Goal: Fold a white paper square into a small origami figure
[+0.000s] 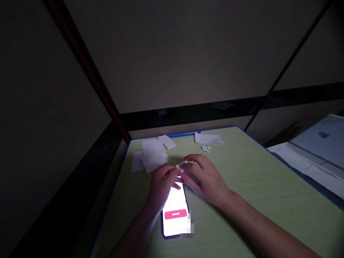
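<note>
A small folded piece of white paper [181, 166] is held between my two hands, above the top end of a lit phone [175, 225]. My left hand [162, 182] pinches the paper's left side between thumb and fingers. From the right, my right hand [206, 178] touches the same paper with its thumb and fingertips, its fingers curved round it. The phone lies face up on the table, showing a white screen with a red button; my left hand hides part of its upper half.
Several loose white paper pieces [153, 157] overlap at the table's back left. A paper strip [209, 138] and a small folded paper [206, 148] lie at the back right. The green table [258, 179] has a blue edge near the wall. A pale box-like object [319, 154] stands at the right.
</note>
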Available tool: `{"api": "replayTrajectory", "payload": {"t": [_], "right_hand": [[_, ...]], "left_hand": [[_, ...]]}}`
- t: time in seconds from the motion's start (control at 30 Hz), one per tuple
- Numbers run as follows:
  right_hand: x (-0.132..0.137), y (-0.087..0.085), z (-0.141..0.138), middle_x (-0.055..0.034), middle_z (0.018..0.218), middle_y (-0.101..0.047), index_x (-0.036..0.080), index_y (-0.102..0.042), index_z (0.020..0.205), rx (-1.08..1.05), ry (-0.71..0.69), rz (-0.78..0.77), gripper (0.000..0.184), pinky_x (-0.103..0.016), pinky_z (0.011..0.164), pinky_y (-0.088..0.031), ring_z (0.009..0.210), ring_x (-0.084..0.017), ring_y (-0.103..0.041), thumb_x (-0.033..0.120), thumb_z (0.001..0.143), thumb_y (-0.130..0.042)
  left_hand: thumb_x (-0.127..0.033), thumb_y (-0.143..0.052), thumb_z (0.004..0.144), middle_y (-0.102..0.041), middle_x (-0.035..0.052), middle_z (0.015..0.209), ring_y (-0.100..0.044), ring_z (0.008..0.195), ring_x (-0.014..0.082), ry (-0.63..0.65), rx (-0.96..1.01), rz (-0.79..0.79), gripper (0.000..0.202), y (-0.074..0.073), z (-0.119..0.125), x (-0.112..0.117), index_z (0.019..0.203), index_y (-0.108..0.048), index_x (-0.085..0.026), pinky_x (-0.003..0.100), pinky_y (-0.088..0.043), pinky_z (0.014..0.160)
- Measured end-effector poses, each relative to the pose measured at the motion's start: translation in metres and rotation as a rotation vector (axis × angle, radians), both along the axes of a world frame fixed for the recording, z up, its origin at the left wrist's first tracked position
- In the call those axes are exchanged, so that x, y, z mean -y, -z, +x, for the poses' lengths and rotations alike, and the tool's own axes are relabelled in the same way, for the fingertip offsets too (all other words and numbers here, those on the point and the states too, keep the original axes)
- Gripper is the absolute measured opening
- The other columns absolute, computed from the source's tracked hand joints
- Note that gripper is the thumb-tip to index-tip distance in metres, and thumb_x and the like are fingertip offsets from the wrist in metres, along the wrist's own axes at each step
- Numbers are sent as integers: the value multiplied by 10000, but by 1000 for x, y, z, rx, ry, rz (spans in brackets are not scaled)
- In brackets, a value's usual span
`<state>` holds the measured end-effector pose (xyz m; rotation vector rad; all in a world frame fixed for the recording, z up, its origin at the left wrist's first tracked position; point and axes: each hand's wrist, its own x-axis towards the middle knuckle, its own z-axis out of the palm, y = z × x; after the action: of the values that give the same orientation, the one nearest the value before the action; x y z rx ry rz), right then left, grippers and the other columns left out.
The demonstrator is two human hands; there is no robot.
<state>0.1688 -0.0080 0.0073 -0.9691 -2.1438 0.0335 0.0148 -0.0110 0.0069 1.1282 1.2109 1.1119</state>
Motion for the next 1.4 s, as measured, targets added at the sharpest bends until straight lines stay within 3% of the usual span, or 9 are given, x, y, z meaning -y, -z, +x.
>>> {"api": "replayTrajectory", "payload": {"t": [0.27,0.43,0.9,1.4], "right_hand": [[-4,4,-4,-71,913,-562,186,-616,806,-300,-1,-144,81,-346,749,-449,887,-205,-536,178,786,-538],[-3,8,-10,-61,919,-547,197,-634,767,-451,2,-221,72,-346,763,-452,905,-204,-537,159,762,-573],[-4,13,-13,-60,977,-539,196,-608,718,-494,55,-343,57,-389,840,-413,968,-223,-515,148,737,-585],[-1,10,-14,-63,972,-547,205,-623,752,-462,31,-303,71,-398,830,-428,963,-228,-523,152,742,-576]], "left_hand": [[-208,-509,715,-588,-12,534,-597,504,133,2,-129,113,89,7,5,0,672,-548,-140,177,-418,388],[-246,-508,737,-591,-3,575,-580,517,116,18,-140,144,132,2,6,2,715,-562,-128,171,-408,416],[-196,-486,709,-539,-25,524,-537,487,101,-8,-203,147,88,5,7,1,647,-526,-148,162,-382,405],[-198,-489,712,-531,-27,529,-538,502,105,1,-217,149,80,8,5,-1,649,-514,-153,162,-375,409]]}}
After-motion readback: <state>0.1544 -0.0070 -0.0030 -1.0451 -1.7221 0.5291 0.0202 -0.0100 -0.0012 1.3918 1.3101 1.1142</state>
